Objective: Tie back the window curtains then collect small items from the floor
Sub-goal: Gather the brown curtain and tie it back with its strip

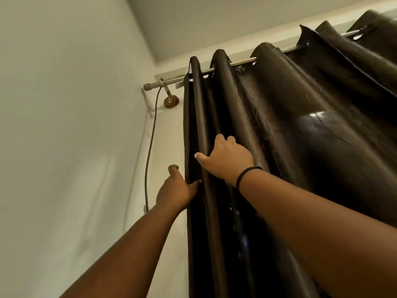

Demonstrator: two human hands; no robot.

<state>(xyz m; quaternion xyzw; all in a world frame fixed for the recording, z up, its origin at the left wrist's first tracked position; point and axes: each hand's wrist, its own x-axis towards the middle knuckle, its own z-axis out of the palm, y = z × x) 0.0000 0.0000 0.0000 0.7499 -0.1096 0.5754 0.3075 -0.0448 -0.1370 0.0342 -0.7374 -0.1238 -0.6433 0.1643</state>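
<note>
- While both hands gather folds, the tie-back step is underway: right hand (225, 160) grips a fold of the dark curtain (300, 136); left hand (178, 188) pinches its edge at 7 o'clock
- Next: bunch folds toward the rod (242, 63) end at 10 o'clock, probably
- Count: one curtain, one rod, one cable (150, 143), two hands; no tie, no floor items visible

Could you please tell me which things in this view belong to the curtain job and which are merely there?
In the job: curtain, left hand at its edge, right hand gripping a fold, curtain rod.
Merely there: cable, rod bracket, wristband.
</note>
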